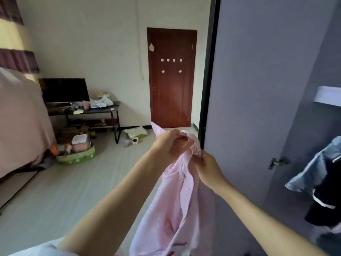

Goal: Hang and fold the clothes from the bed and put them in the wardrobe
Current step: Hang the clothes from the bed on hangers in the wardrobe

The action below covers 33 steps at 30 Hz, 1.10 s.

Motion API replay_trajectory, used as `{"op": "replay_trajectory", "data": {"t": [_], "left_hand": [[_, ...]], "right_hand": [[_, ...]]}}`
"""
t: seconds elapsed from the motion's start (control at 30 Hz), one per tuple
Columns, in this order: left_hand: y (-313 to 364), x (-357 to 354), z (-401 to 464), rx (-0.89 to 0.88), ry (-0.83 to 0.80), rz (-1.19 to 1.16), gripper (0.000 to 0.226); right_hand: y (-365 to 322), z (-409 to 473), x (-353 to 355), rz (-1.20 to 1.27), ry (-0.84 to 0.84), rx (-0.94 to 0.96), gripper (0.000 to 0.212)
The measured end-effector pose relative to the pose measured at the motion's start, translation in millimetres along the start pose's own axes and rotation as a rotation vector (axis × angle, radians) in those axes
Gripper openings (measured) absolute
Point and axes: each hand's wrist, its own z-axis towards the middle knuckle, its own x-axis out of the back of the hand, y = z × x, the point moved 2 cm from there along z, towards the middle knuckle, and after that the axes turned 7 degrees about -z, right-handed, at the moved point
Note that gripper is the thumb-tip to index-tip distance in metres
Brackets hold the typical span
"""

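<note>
Both hands hold the pink shirt (177,198) up beside the wardrobe door (258,108): left hand (168,145) clenched round the collar, right hand (206,168) pinching its edge. We should spread the collar wide before seating any hanger; none shows.

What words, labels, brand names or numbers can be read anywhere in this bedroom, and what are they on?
None can be read.
Small pale stickers on the reddish-brown wooden door: shapes only, no letters visible.
Cluttered items on the dark low table: too blurred to read.
Boxes in the green basket on the floor: too small and blurred.
Pink striped shirt held by the left hand and right hand: no text shows.
</note>
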Motion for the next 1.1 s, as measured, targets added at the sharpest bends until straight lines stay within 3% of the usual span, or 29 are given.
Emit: {"op": "replay_trajectory", "data": {"t": [0.03, 0.1, 0.17, 0.3, 0.37, 0.4, 0.43, 0.47, 0.53, 0.63, 0.7, 0.83, 0.9, 0.93, 1.0, 1.1], "left_hand": [[2, -4, -3, -0.006, -0.063, 0.000, 0.029], [7, -7, -2, -0.110, -0.139, 0.216, 0.007], [9, 1, 8, -0.319, -0.202, 0.566, 0.027], [-24, 1, 20, -0.669, -0.522, 1.246, 0.065], [-42, -6, 30, -0.745, -0.552, 1.278, 0.059], [-47, -13, 30, -0.746, -0.533, 1.217, 0.043], [-51, -22, 29, -0.702, -0.540, 1.148, 0.017], [-54, -30, 28, -0.614, -0.567, 1.069, 0.010], [-67, -46, 27, -0.360, -0.632, 0.939, 0.027], [-84, -69, 25, -0.083, -0.697, 0.807, 0.021], [-94, -84, 23, -0.007, -0.728, 0.758, 0.021], [-115, -117, 16, 0.116, -0.788, 0.686, 0.025], [-125, -129, 10, 0.230, -0.857, 0.645, 0.024], [-129, -132, 8, 0.258, -0.872, 0.629, 0.023], [-134, -138, 4, 0.294, -0.887, 0.598, 0.022], [-135, -139, 6, 0.289, -0.912, 0.637, 0.022]], "right_hand": [[0, 2, 9, 0.052, -0.001, -0.013, 0.024], [-5, 4, 30, 0.096, -0.005, -0.007, 0.022], [-8, 9, 46, 0.134, 0.005, -0.013, 0.025], [-7, 19, 81, 0.207, -0.051, -0.159, 0.022], [-10, 17, 98, 0.250, -0.140, -0.166, 0.020], [-13, 15, 106, 0.251, -0.182, -0.160, 0.019], [-14, 11, 117, 0.236, -0.193, -0.164, 0.019], [-13, 8, 125, 0.208, -0.188, -0.167, 0.018], [-3, -4, 146, 0.166, -0.116, -0.192, 0.015], [19, -29, 174, 0.166, 0.029, -0.205, 0.014], [27, -49, 184, 0.185, 0.080, -0.207, 0.004], [36, -78, 196, -0.153, -0.004, -0.221, 0.030], [41, -85, 203, -0.261, 0.052, -0.224, 0.014], [45, -88, 207, -0.249, 0.098, -0.240, 0.005], [54, -95, 212, -0.162, 0.139, -0.316, 0.012], [70, -105, 209, -0.098, 0.058, -0.448, 0.019]]}}
